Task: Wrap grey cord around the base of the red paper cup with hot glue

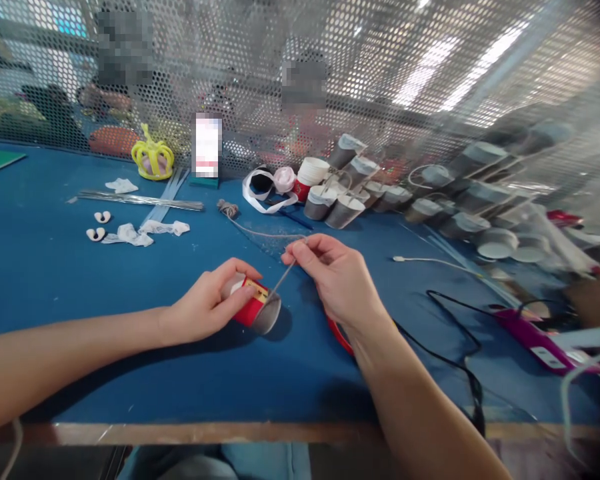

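In the tabletop's (130, 393) front half, our left grip (200, 307) wraps a red-banded grey cylinder (250, 315), its long axis slanting rightward and towards us. Off its right end, our right grip (337, 277) pinches a thin grey cord (283, 275), straight from the rim; its tail curves to a tangled clump (229, 209).

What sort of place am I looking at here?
Probably a small craft workshop: a blue worktable, many grey cups piled towards its back, and a yellow crown-shaped piece.
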`<action>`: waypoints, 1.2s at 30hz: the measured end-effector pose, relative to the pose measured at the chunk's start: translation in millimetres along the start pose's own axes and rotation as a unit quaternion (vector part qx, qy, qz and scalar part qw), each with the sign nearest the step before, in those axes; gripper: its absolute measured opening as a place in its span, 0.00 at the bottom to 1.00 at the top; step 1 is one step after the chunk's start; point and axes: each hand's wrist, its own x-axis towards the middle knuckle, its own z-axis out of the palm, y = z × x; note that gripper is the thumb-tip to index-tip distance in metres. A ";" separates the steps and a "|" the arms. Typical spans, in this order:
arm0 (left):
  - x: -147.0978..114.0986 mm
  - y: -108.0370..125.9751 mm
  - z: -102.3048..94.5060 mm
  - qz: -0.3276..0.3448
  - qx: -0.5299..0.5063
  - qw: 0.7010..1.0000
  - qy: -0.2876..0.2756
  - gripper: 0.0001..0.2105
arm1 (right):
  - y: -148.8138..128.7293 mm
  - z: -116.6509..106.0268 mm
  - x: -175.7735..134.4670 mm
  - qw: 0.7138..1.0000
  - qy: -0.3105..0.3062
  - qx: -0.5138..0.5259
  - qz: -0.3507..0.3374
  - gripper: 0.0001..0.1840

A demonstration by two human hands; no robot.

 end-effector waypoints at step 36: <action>-9.0 7.4 -3.4 0.210 0.037 0.977 0.016 0.07 | 12.4 10.3 -1.5 0.984 -0.109 -0.139 0.039 0.12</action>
